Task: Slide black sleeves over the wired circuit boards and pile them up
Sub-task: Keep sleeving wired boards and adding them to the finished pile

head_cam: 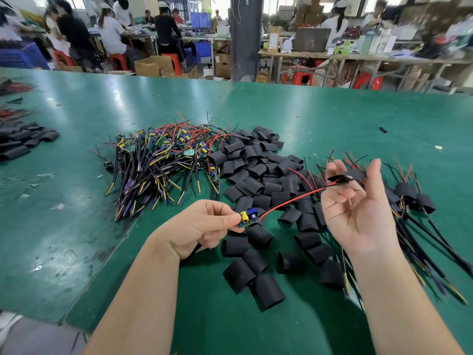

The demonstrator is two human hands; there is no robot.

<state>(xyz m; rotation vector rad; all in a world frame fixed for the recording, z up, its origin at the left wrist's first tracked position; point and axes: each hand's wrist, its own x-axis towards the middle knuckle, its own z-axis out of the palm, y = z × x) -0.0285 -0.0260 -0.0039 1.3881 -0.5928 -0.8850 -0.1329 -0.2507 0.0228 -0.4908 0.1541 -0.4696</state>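
Right now the left hand (204, 226) pinches the circuit board (249, 218) over the green table's (76, 201) near edge while the right hand (358, 208) pinches a flattened black sleeve (350, 175) at the tips of the leads (294, 199), so I'd squeeze it open and keep those leads taut before sliding.

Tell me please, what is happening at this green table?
A person is sleeving wired boards. The left hand pinches a small circuit board; its red and black wires run up to the right hand, which holds a black sleeve at the wire ends. The sleeve is not yet over the board. Bare boards lie behind on the left, loose sleeves in the middle, sleeved boards on the right.
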